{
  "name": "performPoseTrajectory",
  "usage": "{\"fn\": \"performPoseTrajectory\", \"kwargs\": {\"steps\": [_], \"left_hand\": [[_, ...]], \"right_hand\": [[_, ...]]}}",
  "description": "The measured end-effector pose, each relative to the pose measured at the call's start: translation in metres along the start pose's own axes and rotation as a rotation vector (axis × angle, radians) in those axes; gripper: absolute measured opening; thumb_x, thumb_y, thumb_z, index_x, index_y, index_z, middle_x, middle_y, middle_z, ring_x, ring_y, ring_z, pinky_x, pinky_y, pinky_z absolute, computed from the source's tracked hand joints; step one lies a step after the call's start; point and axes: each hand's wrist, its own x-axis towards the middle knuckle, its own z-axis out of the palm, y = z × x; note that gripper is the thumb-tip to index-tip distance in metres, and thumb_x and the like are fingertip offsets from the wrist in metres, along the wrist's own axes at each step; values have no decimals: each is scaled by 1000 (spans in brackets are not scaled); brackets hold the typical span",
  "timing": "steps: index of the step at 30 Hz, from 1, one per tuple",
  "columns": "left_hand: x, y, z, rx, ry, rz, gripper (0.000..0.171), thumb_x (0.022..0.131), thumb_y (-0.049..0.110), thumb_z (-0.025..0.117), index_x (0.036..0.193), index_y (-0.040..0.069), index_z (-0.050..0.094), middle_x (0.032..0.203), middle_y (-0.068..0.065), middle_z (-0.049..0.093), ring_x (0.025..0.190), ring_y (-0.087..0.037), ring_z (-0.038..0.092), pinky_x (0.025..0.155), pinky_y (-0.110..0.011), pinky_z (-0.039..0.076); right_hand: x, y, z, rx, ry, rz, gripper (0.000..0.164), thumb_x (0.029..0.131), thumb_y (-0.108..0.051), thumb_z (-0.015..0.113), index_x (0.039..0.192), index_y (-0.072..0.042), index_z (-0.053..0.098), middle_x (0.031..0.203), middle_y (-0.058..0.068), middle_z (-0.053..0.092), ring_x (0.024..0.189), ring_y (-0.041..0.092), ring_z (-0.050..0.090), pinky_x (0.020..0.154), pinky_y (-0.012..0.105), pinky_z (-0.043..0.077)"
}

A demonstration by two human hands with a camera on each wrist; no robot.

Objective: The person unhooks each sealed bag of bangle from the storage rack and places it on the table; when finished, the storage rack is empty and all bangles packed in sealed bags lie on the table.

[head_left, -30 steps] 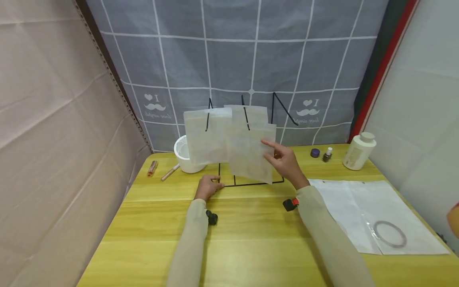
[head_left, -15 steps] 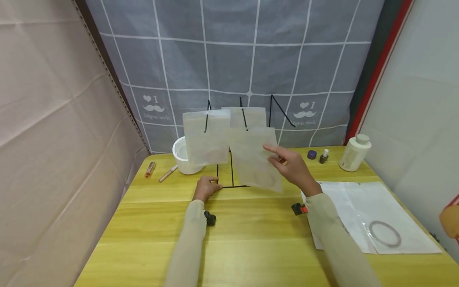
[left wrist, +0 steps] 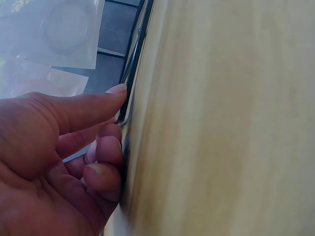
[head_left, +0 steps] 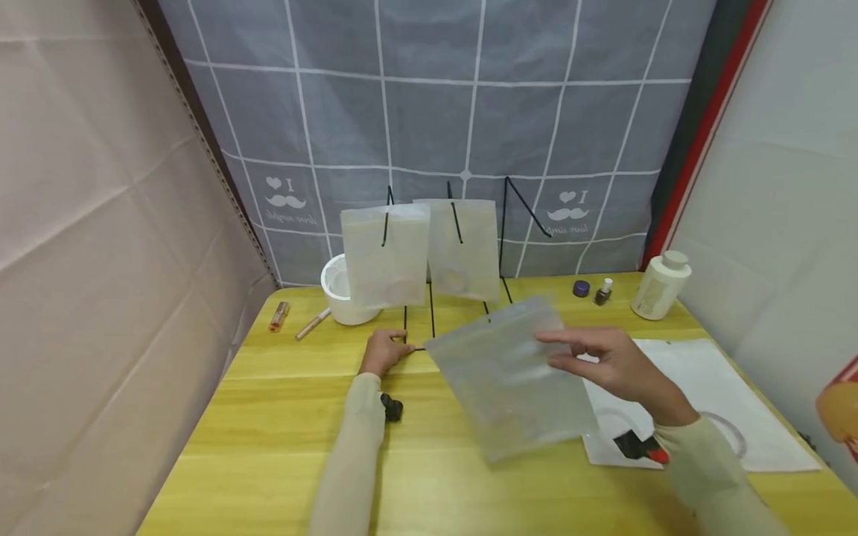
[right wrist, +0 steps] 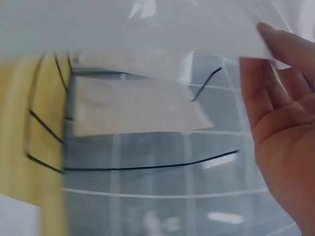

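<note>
My right hand pinches a frosted plastic bag by its edge, thumb on one side and fingers on the other in the right wrist view. The bag hangs tilted over the table, in front of a black wire rack. Two similar frosted bags hang on the rack's arms, a left bag and a middle bag; the right arm carries none. At the rack's front left base corner, my left hand pinches the wire between thumb and fingers, low at the tabletop.
Left of the rack are a white tub, a slim tube and a small lipstick-like tube. To the right stand a purple lid, a small dark bottle and a white bottle. A white sheet lies at right.
My right hand has drawn the front bag off the rack's middle arm, toward me and to the right. Another bag behind it now shows fully on that arm. My left hand stays at the base corner.
</note>
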Motion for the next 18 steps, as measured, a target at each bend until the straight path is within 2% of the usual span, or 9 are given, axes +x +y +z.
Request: {"fn": "performPoseTrajectory", "kwargs": {"steps": [1,3,4,6,8,10,13,15,18], "left_hand": [[0,0,0,-5,-2,-1,42,87,15,80,127,7,71,136,-15,63,136,-38,48,108,-51,43],[-1,0,-1,-22,-10,-7,42,88,15,79,128,7,71,137,-15,62,137,-38,47,108,-52,43],[-1,0,-2,-27,-14,-10,42,88,15,79,129,7,70,138,-15,62,138,-38,46,108,-52,43],[-1,0,-2,-34,-19,-16,42,89,14,79,129,7,70,139,-15,61,139,-38,45,108,-52,42],[-1,0,-2,-35,-17,-22,42,88,14,79,129,7,70,138,-14,62,139,-37,45,108,-51,43],[0,-1,-1,-29,-14,-23,41,88,14,79,128,7,71,138,-14,62,139,-37,45,107,-51,43],[0,0,0,-21,-11,-18,41,88,14,79,127,8,71,137,-13,63,139,-37,45,107,-51,43],[-1,0,0,-12,-9,-12,40,88,15,79,127,8,71,136,-13,64,138,-38,46,107,-52,43],[-2,1,-1,-13,-5,-15,41,88,14,79,127,8,71,136,-13,64,138,-38,46,108,-52,43]], "right_hand": [[-7,3,0,59,15,95,49,80,13,76,126,-3,71,80,-7,68,59,7,50,51,20,42],[-22,14,1,184,34,334,44,86,6,74,128,-3,69,80,-12,65,59,9,47,51,22,43],[-29,21,3,228,31,464,43,89,0,74,131,-4,67,87,-12,68,63,7,52,56,21,46],[-42,39,8,299,14,668,47,92,-11,73,137,-2,62,113,-2,72,78,4,61,69,22,53],[-52,56,15,342,-13,826,54,93,-18,74,141,0,57,141,10,60,94,5,65,80,25,56],[-59,68,20,324,-41,912,59,92,-20,75,142,1,55,149,22,50,107,10,64,83,27,56],[-62,78,24,243,-73,1000,58,90,-20,77,141,0,57,150,25,47,111,21,60,76,29,56],[-61,82,25,172,-97,1035,55,90,-19,78,139,-2,60,140,25,54,106,23,57,72,30,54],[-59,88,26,108,-124,1056,53,89,-17,78,136,0,62,108,18,59,87,20,54,67,29,51]]}}
